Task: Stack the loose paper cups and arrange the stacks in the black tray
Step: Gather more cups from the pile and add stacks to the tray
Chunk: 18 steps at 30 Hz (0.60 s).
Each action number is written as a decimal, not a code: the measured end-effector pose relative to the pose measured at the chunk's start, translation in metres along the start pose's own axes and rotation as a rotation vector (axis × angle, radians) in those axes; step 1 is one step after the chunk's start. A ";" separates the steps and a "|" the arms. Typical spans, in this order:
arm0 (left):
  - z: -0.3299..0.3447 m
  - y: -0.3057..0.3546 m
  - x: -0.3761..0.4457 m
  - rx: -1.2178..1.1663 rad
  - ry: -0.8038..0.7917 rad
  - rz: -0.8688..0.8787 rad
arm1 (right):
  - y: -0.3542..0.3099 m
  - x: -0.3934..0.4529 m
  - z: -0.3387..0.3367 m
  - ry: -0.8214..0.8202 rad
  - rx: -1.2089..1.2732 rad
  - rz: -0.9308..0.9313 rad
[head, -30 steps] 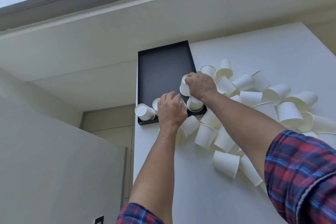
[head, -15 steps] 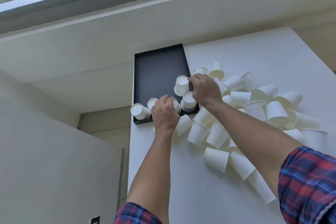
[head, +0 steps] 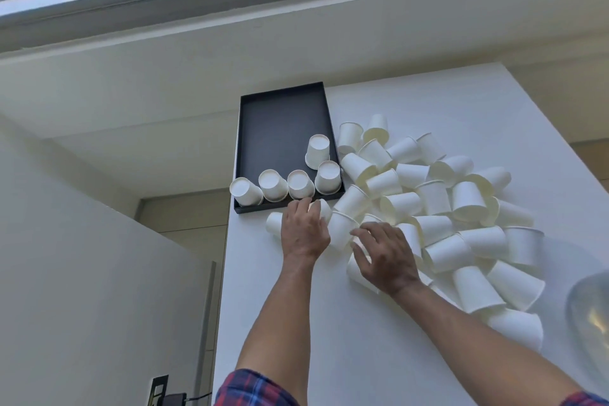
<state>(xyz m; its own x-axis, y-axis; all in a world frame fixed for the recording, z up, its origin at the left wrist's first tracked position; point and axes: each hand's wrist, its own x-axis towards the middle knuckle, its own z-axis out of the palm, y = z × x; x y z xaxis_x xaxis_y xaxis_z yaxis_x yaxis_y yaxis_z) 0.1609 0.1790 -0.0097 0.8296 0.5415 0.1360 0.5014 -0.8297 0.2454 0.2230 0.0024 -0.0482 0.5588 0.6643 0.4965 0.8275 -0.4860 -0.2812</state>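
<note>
The head view, the only one, looks down on a white table with a black tray at its far left corner. Five upside-down cups stand in the tray: four along the near wall and one further in by the right wall; whether each is a single cup or a short stack cannot be told. Right of the tray, a big heap of loose cups spreads across the table, most lying on their sides and pointing every way. The left hand lies just in front of the tray's near edge, fingers curled over a cup that sticks out to its left, lying on its side with its long axis running left to right; whether they grip it or only rest on it cannot be told. The right hand hovers at the heap's near left edge, fingers spread and holding nothing. The cup standing between the two hands is touching or just off the right fingertips, so the right hand looks nearer for the next pick. The heap is barely reduced, so the task appears early.
</note>
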 end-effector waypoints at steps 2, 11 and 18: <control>0.002 0.002 -0.003 0.027 -0.047 0.009 | -0.001 -0.010 -0.003 -0.064 -0.006 0.005; 0.012 0.002 -0.005 0.080 -0.180 -0.047 | -0.015 -0.032 -0.016 -0.399 -0.094 -0.059; 0.012 0.007 -0.016 0.090 -0.282 -0.118 | -0.028 -0.040 -0.027 -0.589 -0.140 -0.091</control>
<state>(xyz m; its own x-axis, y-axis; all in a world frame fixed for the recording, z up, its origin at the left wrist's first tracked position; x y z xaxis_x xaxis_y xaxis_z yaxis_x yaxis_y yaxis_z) 0.1541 0.1634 -0.0216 0.7933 0.5865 -0.1634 0.6078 -0.7786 0.1562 0.1759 -0.0253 -0.0378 0.4551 0.8897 -0.0355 0.8808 -0.4556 -0.1289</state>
